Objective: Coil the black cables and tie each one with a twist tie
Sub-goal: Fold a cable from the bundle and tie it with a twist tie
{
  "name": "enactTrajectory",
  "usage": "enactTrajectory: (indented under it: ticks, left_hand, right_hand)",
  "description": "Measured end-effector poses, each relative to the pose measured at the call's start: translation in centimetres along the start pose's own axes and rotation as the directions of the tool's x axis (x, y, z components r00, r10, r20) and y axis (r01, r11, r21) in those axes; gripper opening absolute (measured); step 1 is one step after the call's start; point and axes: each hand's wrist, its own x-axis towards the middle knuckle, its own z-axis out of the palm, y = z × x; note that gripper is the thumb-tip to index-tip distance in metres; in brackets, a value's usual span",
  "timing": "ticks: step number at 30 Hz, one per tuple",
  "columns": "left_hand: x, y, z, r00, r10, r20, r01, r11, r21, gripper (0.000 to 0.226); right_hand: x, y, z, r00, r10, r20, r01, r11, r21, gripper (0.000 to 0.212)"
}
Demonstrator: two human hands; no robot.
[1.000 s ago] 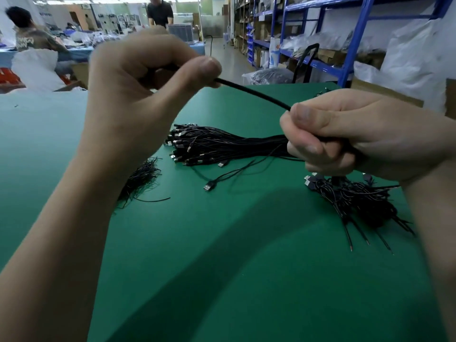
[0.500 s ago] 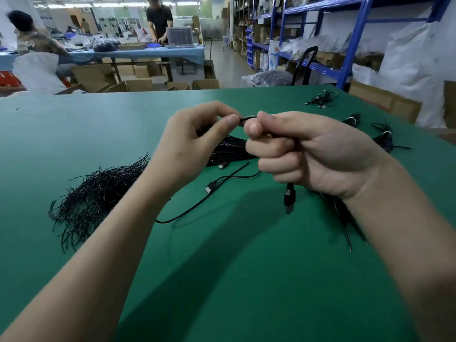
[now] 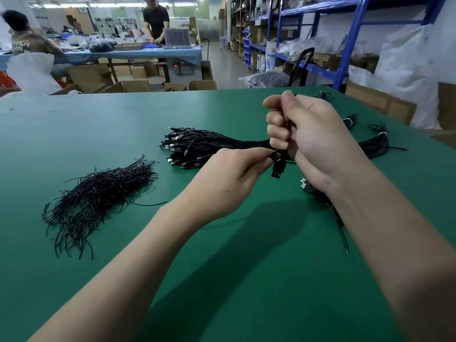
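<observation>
- Ideally the right hand (image 3: 313, 141), fingers curled tight round the folded black cable (image 3: 282, 156) above the green table (image 3: 222, 280), holds the loops even while the left hand (image 3: 229, 178) pinches the strand beside the blocky plug (image 3: 278, 168)
- Thin, glossy, wiry-looking twist ties (image 3: 98, 193) lie heaped well left, none in hand yet
- Loose cables (image 3: 197, 146) fan out behind, metal-tipped

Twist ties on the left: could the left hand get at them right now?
Probably yes. The ties lie in the open on the table, with nothing between them and the left hand. It pinches the cable that the right hand grips, so it must let go first.
</observation>
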Motion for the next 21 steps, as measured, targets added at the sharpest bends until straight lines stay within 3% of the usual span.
enactTrajectory:
  ticks: [2,4,9,10,12,15,18,21]
  left_hand:
    - [0.1,0.3,-0.8,1.0,0.011,0.01,-0.012,0.992,0.126,0.022]
    - [0.2,0.9,-1.9,1.0,0.027,-0.004,-0.025,0.978,0.205,0.023]
    - [0.2,1.5,-5.6,0.983,0.109,-0.148,-0.07,0.967,0.245,0.028]
    - [0.1,1.4,-6.4,0.975,0.121,-0.186,-0.074,0.968,0.238,0.03]
    - [0.0,1.2,-7.6,0.96,0.135,-0.247,-0.086,0.975,0.203,0.034]
    - [-0.2,0.4,-8.2,0.955,0.079,-0.286,-0.074,0.997,0.028,0.034]
    - [0.0,-0.7,-7.3,0.939,-0.018,-0.342,-0.079,0.961,-0.266,0.032]
    - [0.3,-0.7,-5.0,0.932,-0.154,-0.328,-0.048,0.845,-0.532,0.028]
  right_hand:
    - [0.1,0.6,0.0,0.988,-0.14,-0.061,0.119,0.955,-0.273,0.035]
    - [0.2,0.9,0.0,0.97,-0.242,-0.034,0.195,0.848,-0.492,0.034]
    - [-0.3,1.0,0.1,0.966,-0.191,0.175,0.258,0.65,-0.715,0.039]
    - [-0.4,1.0,0.2,0.964,-0.141,0.224,0.26,0.665,-0.7,0.044]
    - [-0.7,0.8,0.5,0.943,0.0,0.332,0.196,0.806,-0.559,0.057]
    - [-1.4,0.3,0.9,0.834,0.164,0.527,-0.004,0.956,-0.292,0.058]
    - [-1.9,-0.2,1.0,0.72,0.172,0.673,-0.132,0.985,-0.111,0.038]
    - [-2.2,-0.8,1.4,0.709,0.073,0.701,-0.164,0.984,0.063,0.029]
